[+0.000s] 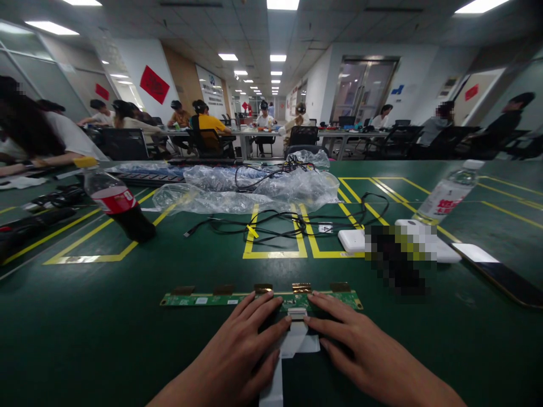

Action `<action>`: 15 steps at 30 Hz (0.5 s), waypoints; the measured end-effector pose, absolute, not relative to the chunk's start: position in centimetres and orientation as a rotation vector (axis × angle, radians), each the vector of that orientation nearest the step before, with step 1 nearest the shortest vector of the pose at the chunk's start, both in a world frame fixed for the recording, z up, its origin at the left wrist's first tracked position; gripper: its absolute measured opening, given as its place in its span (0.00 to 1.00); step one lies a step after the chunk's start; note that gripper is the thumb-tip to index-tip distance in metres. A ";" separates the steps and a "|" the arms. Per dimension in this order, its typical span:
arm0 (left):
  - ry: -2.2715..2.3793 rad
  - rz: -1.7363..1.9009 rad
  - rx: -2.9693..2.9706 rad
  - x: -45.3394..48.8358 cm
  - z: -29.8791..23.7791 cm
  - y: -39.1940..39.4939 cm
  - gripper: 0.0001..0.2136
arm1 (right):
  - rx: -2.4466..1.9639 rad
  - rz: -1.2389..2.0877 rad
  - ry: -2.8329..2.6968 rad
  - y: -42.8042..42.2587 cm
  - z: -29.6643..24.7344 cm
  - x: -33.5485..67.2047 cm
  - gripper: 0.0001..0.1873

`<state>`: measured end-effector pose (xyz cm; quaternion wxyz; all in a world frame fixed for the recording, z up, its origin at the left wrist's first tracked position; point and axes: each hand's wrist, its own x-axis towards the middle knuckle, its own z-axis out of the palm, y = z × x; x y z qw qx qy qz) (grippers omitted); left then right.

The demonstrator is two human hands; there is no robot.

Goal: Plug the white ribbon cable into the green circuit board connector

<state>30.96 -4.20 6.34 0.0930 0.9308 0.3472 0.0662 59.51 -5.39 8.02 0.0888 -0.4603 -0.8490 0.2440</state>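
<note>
Beneath fingertips (268, 299), circuit board (203, 299) runs left-right (ribbon cable (292, 343) seemingly points nearward).

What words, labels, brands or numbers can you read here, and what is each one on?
Nothing here reads clearly.
Cola bottle: white script on the red label, too blurred.
Water bottle: red characters on the label, blurred.
Red wall sign: dark marks, unreadable.
White wall panel: blue logo and lines of text, too small.
Board: white stickers, print too small.
</note>
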 end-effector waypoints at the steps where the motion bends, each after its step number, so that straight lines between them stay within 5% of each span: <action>1: 1.033 0.196 2.764 31.0 6.4 -4.2 0.28 | -1.371 0.733 -2.520 -5.4 8.0 59.5 0.28; 15: 1.030 0.271 2.781 30.9 6.1 -4.3 0.29 | -1.367 0.747 -2.576 -5.4 7.8 59.8 0.26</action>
